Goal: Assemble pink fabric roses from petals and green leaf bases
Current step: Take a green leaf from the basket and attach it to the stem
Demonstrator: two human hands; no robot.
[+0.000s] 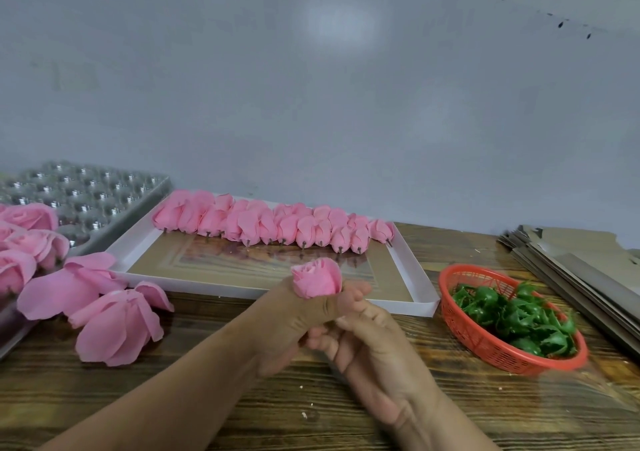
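Observation:
My left hand (289,326) grips a pink rose bud (317,277) upright, its petals showing above my curled fingers. My right hand (367,343) is pressed against the left from below and the right, its fingers curled at the bud's base, which is hidden. A row of pink buds on short stems (273,224) lies along the far side of a white tray (412,307). Loose pink petal pieces (114,322) lie on the wooden table at the left. Green leaf bases (519,319) fill a red basket (474,340) at the right.
Finished pink roses (24,239) sit at the far left beside a clear plastic cell tray (86,194). Flat cardboard sheets (588,267) are stacked at the far right. A grey wall stands behind the table.

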